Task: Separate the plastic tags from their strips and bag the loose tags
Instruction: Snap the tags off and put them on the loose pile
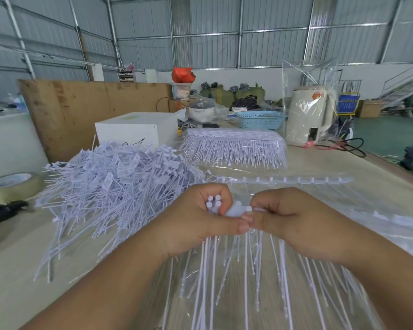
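A worker snaps white plastic tags off their strips at a long table point(343, 163) in a metal-walled warehouse.

Loose tags point(110, 184) lie heaped to the worker's left, with a bagged stack of unbroken strips point(234, 146) behind and one stripped runner point(284, 180) just beyond the knuckles. The left hand point(196, 220) is curled round a small bunch of freed tags point(214, 203), heads up. The right hand point(296, 217) pinches the next tag on the strip point(239, 210), its tails hanging towards the worker over clear plastic sheeting point(379, 234). A hard twist could probably snap a thin tail or spill the bunch. A bagged kettle point(308, 117), blue basket point(260, 120), white box point(134, 129) and tape roll point(10, 184) crowd the edges; nothing blocks the hands.
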Tool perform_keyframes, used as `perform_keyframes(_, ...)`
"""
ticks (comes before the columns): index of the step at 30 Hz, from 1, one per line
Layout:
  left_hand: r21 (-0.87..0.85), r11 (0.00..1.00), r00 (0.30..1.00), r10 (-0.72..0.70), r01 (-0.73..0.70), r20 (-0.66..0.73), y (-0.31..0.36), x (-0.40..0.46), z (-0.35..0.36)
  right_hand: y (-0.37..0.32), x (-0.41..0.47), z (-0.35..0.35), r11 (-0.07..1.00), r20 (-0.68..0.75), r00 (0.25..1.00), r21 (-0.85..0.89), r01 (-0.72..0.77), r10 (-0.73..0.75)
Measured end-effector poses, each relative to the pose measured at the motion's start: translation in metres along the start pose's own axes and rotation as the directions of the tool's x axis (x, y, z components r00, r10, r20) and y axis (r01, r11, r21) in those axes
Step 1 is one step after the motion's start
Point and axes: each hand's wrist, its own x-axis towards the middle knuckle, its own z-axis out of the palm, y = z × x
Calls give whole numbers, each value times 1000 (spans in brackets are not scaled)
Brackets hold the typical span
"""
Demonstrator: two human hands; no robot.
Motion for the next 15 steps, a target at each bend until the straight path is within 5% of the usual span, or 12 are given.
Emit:
perform_keyframes(2, 2, 999, 991, 35, -35, -130, 4, 1, 4, -3, 3, 3, 998, -198, 980, 59, 10, 2)
perform_keyframes(4, 13, 997, 955, 74, -74, -288, 9, 1, 6, 0, 7, -2, 990, -498, 865, 139, 13, 59)
perform_keyframes(6, 17, 996, 920, 91, -91, -381, 12, 1, 5, 6, 7, -12, 984, -610, 786, 176, 18, 95)
perform_keyframes(11, -12, 998, 970, 50, -55, -236, 11, -1, 6, 8, 2, 1, 963, -267, 961, 235, 134, -69)
perform_keyframes(15, 22, 999, 990, 49, -46, -133, 8, -2, 2, 9, 4, 8, 944, -162, 982, 298, 138, -93)
